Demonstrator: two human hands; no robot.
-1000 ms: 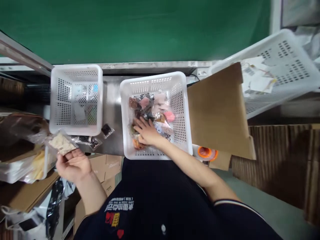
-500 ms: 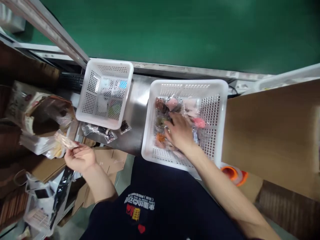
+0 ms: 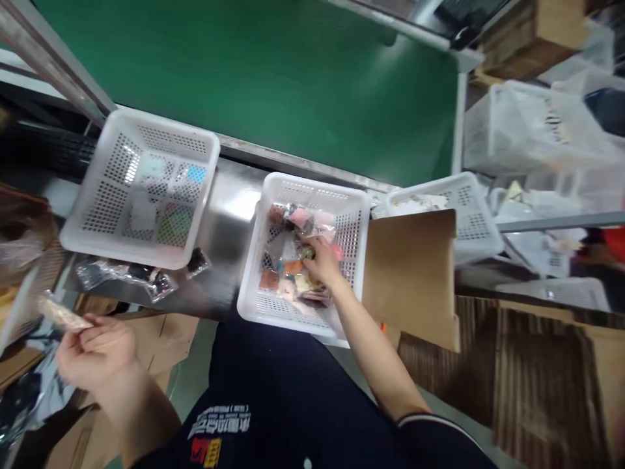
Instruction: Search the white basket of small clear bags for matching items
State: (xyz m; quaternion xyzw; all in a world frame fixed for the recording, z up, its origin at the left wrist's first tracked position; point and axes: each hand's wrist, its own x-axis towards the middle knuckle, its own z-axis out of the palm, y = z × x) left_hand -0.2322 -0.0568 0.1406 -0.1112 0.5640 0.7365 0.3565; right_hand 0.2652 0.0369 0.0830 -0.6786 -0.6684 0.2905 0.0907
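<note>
My left hand pinches a small beige plastic packet at the lower left, off the bench edge. Reaching into a white perforated basket, my right hand has its fingertips and thumb closed around a small olive-green packet. Around it lie several clear packets with coloured contents, among them a pink packet, an orange packet and a brown packet. What is inside the packets is too small to tell.
A second white basket stands left, holding a few flat packets. Dark packets lie before it on the metal bench. A cardboard flap rises right of the near basket. Behind runs a green surface; more bins stand right.
The view has swung to the right, showing more bins. My right hand's fingers have closed around the olive-green packet. My left hand still holds the beige packet, now lower left.
</note>
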